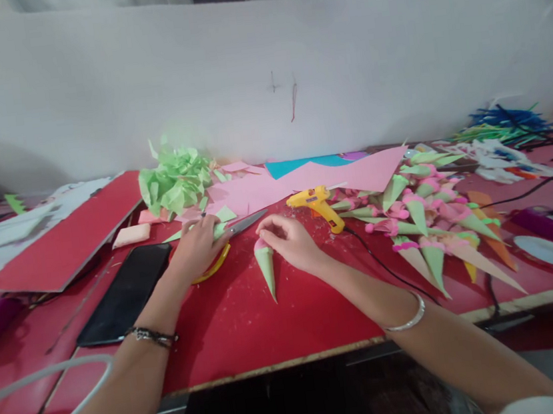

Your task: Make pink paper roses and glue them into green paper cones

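Observation:
My right hand [288, 240] has its fingers curled into a pinch at the pink top of a light green paper cone [266, 269]. The cone's narrow tip points down toward the table's front edge. To its left, my left hand [201, 242] is closed around a piece of light green paper [219, 229], partly hidden by the fingers. Under and beside that hand are scissors [248, 222] with yellow handles, their blades pointing right. Just beyond my right hand rests a yellow glue gun [317, 205].
Many finished-looking cones [423, 216] are heaped at right. Crumpled green paper [175, 179] and pink sheets [298, 181] lie behind. A black phone [126, 292], an eraser-like block [131, 235] and a red board [73, 235] are at left. The glue gun's cord [389, 267] runs right.

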`<state>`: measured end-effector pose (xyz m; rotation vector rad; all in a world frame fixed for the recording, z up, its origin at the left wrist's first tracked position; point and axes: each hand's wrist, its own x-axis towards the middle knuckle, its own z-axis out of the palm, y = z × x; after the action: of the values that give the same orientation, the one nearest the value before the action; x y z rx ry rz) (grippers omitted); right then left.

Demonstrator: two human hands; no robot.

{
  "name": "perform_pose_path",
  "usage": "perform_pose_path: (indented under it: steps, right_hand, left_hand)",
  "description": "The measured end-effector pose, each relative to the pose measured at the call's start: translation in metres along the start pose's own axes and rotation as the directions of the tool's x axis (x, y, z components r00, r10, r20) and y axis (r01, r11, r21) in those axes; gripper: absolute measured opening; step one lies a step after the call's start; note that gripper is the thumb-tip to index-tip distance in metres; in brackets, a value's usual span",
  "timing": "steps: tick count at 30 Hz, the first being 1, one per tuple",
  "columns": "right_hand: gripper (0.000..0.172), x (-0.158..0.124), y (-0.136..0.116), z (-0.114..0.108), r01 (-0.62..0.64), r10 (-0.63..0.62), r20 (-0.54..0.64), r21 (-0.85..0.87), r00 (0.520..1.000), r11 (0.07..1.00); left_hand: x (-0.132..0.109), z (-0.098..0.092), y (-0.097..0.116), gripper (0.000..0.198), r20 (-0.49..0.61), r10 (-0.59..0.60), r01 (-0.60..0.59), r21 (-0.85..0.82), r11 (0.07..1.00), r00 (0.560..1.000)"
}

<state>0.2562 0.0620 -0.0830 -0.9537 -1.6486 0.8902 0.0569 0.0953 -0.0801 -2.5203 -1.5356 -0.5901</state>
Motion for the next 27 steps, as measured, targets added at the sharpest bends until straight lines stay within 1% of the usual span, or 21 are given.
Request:
perform_pose_path:
  steps: [4,7,10,14,17,20,25,27]
  right_hand:
    - [0.011,-0.003,-0.004,0.003,0.146,-0.145,0.032,-0.053,0.989,0.988]
    - [0.014,-0.003,-0.004,0.004,0.168,-0.165,0.034,-0.080,0.986,0.983]
    - [0.016,-0.004,-0.004,0.005,0.151,-0.150,0.031,-0.056,0.988,0.987]
    - [0.015,-0.005,-0.006,0.006,0.132,-0.131,0.033,-0.018,0.991,0.991]
    - [0.009,-0.004,-0.006,0.006,0.114,-0.114,0.003,-0.028,0.993,0.993]
    - [0.008,-0.002,-0.006,0.007,0.095,-0.095,0.013,-0.001,0.995,0.995]
    - [0.009,-0.001,-0.006,0.005,-0.003,-0.008,0.064,0.166,0.998,0.986]
    - [0.011,0.000,-0.005,0.002,-0.045,0.033,0.052,0.253,0.998,0.966]
  left_hand:
    - [-0.001,-0.003,0.028,0.036,-0.037,0.061,-0.066,-0.146,0.987,0.997]
    - [-0.003,-0.003,0.038,0.039,-0.054,0.119,-0.125,-0.131,0.984,0.991]
    - [-0.004,-0.003,0.040,0.042,-0.049,0.157,-0.159,-0.045,0.986,0.986]
    - [-0.004,-0.005,0.043,0.039,-0.021,0.162,-0.161,0.056,0.985,0.987]
    - [-0.004,-0.007,0.047,0.038,-0.014,0.197,-0.196,0.064,0.979,0.980]
    - [-0.005,-0.008,0.050,0.037,-0.023,0.212,-0.211,0.052,0.976,0.977]
    - [-0.002,-0.009,0.047,0.039,-0.003,0.179,-0.178,0.094,0.980,0.984]
    - [-0.001,-0.011,0.041,0.038,-0.024,0.111,-0.108,0.124,0.986,0.993]
